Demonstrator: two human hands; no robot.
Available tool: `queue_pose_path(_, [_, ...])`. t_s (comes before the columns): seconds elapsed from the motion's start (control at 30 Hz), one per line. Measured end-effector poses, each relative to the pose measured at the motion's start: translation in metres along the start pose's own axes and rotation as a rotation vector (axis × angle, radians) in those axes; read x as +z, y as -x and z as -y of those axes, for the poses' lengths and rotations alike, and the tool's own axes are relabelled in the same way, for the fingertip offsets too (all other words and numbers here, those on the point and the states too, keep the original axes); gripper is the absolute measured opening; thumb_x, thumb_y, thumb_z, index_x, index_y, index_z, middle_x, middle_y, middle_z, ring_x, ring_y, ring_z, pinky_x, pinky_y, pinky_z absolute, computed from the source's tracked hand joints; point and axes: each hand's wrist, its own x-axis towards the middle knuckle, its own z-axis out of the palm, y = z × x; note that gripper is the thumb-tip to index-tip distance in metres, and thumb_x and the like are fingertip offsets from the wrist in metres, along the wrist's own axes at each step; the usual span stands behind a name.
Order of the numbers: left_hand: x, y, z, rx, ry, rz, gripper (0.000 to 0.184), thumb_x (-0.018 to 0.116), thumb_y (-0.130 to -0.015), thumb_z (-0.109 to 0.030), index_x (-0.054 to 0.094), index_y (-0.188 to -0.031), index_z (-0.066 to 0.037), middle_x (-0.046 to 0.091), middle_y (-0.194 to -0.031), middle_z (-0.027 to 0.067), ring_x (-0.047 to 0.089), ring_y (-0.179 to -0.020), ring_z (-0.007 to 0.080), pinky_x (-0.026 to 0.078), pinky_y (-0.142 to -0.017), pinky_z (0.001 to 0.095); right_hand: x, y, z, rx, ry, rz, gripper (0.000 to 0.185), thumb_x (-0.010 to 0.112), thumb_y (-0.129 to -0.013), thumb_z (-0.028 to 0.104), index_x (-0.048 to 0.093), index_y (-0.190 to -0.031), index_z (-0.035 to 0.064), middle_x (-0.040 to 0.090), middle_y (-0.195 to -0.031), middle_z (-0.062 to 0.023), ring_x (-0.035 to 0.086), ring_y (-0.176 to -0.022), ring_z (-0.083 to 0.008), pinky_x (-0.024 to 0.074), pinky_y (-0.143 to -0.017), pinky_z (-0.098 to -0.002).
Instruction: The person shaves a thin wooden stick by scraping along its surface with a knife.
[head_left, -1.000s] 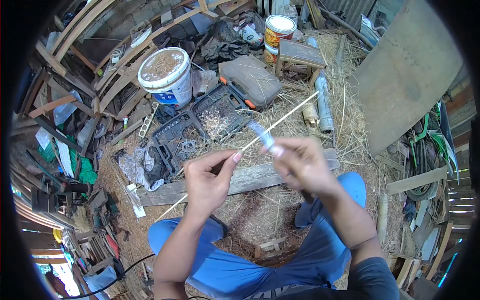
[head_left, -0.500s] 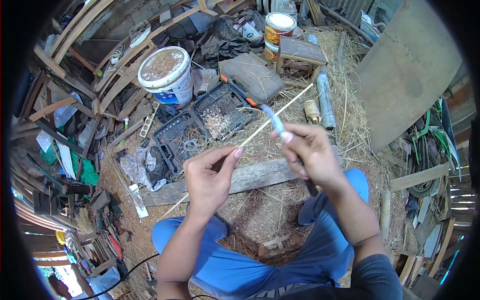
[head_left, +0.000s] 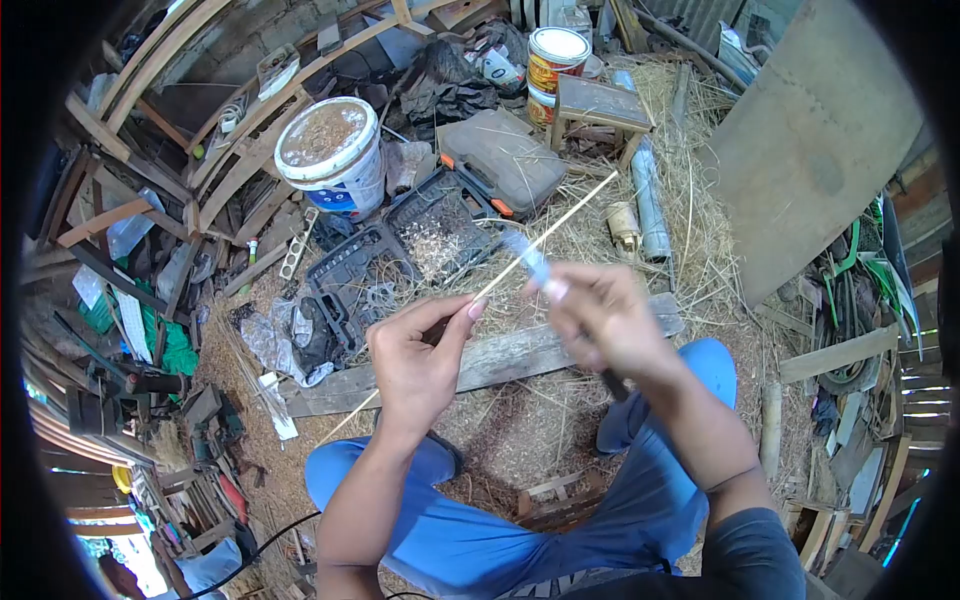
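Note:
A thin pale stick (head_left: 560, 221) runs diagonally across the middle, its lower end passing behind my left wrist toward the left knee. My left hand (head_left: 422, 355) is closed on it, pinching it between thumb and fingertips. Just right of that, my right hand (head_left: 612, 318) grips a knife, blurred by motion. The knife's light blade (head_left: 531, 260) lies against or very near the stick, above my left fingertips. A dark handle end shows below my right hand.
A weathered plank (head_left: 520, 352) lies beyond my knees. Past it are an open black tool case (head_left: 345, 275) holding shavings, a closed grey case (head_left: 505, 160), a white bucket (head_left: 330, 150) and a small stool (head_left: 603, 104). At the lower left, another person (head_left: 205, 568) is partly visible.
My right hand has moved left and slightly down with the knife since half a second ago. The stick's upper end sits a little lower and farther left; my left hand barely moved.

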Motion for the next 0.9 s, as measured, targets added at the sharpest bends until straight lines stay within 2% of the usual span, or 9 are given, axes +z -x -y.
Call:
queue_pose_path(0.03, [-0.001,0.000,0.000,0.002,-0.006,-0.018,0.013,0.077,-0.089,-0.005,0.077,-0.098,0.005,0.072,-0.081,0.0062,0.062,-0.070,0.0067,0.047,-0.061,0.0222,-0.010,-0.002,0.004,-0.022,-0.038,-0.075,0.022,0.054,-0.106,0.017,0.070,-0.115,0.0052,0.050,-0.062,0.0053,0.039,-0.044,-0.0019,0.0258,-0.038,-0.0215])
queue_pose_path(0.1, [0.001,-0.001,0.001,0.011,0.005,-0.025,0.013,0.077,-0.089,-0.005,0.077,-0.098,0.004,0.072,-0.080,0.0061,0.062,-0.070,0.0065,0.047,-0.061,0.0222,0.001,0.002,0.005,-0.018,0.037,-0.005,0.025,0.050,-0.107,0.016,0.067,-0.115,-0.0007,0.048,-0.059,0.0035,0.040,-0.040,-0.0021,0.0272,-0.036,-0.0217])
queue_pose_path(0.2, [0.006,-0.003,0.003,0.030,0.009,-0.017,0.012,0.077,-0.088,-0.004,0.078,-0.098,0.004,0.072,-0.079,0.0060,0.061,-0.070,0.0063,0.047,-0.061,0.0220,0.020,0.000,-0.018,-0.008,0.014,0.121,0.026,0.049,-0.107,0.016,0.066,-0.117,-0.0009,0.048,-0.060,0.0031,0.039,-0.040,-0.0021,0.0275,-0.036,-0.0217])
queue_pose_path(0.3, [0.001,-0.003,-0.004,0.037,-0.029,-0.032,0.012,0.077,-0.088,-0.003,0.078,-0.098,0.003,0.072,-0.078,0.0059,0.061,-0.070,0.0061,0.046,-0.061,0.0218,0.000,-0.003,0.002,0.061,-0.098,0.025,0.023,0.053,-0.106,0.014,0.068,-0.118,0.0017,0.047,-0.062,0.0052,0.039,-0.044,-0.0021,0.0272,-0.039,-0.0224])
queue_pose_path(0.33, [0.002,-0.003,-0.006,0.043,-0.061,-0.034,0.011,0.077,-0.087,-0.003,0.078,-0.097,0.002,0.072,-0.078,0.0059,0.061,-0.069,0.0060,0.045,-0.060,0.0218,0.007,0.001,0.005,0.045,-0.004,0.010,0.023,0.052,-0.106,0.013,0.068,-0.117,0.0013,0.047,-0.062,0.0052,0.039,-0.047,-0.0025,0.0281,-0.041,-0.0226])
queue_pose_path(0.5, [0.004,-0.005,-0.006,0.076,-0.039,-0.040,0.011,0.078,-0.086,-0.003,0.078,-0.096,0.003,0.070,-0.076,0.0052,0.059,-0.068,0.0056,0.043,-0.059,0.0217,0.011,0.000,-0.006,0.070,-0.016,0.129,0.023,0.051,-0.106,0.012,0.068,-0.118,0.0007,0.046,-0.062,0.0051,0.038,-0.047,-0.0031,0.0289,-0.042,-0.0223])
queue_pose_path(0.73, [-0.001,-0.004,-0.009,0.082,-0.075,-0.042,0.012,0.079,-0.086,-0.003,0.078,-0.096,0.003,0.068,-0.075,0.0038,0.057,-0.066,0.0052,0.040,-0.057,0.0218,0.000,-0.001,0.001,0.049,0.033,0.047,0.025,0.052,-0.106,0.015,0.067,-0.119,0.0005,0.047,-0.065,0.0045,0.039,-0.048,-0.0021,0.0291,-0.042,-0.0218])
queue_pose_path(0.83, [-0.003,-0.001,-0.001,0.083,-0.046,-0.049,0.011,0.079,-0.085,-0.002,0.078,-0.095,0.003,0.067,-0.075,0.0039,0.056,-0.065,0.0056,0.040,-0.057,0.0219,-0.018,-0.006,0.008,-0.056,-0.022,-0.157,0.023,0.052,-0.106,0.015,0.068,-0.116,0.0008,0.045,-0.059,0.0049,0.038,-0.041,-0.0027,0.0275,-0.037,-0.0229])
queue_pose_path(0.9, [0.003,-0.002,-0.001,0.079,-0.036,-0.049,0.011,0.079,-0.085,-0.002,0.078,-0.094,0.003,0.068,-0.073,0.0054,0.057,-0.063,0.0064,0.041,-0.055,0.0227,0.007,-0.002,-0.014,-0.086,0.104,0.069,0.023,0.050,-0.107,0.015,0.067,-0.114,0.0015,0.047,-0.059,0.0042,0.038,-0.040,-0.0032,0.0284,-0.035,-0.0231])
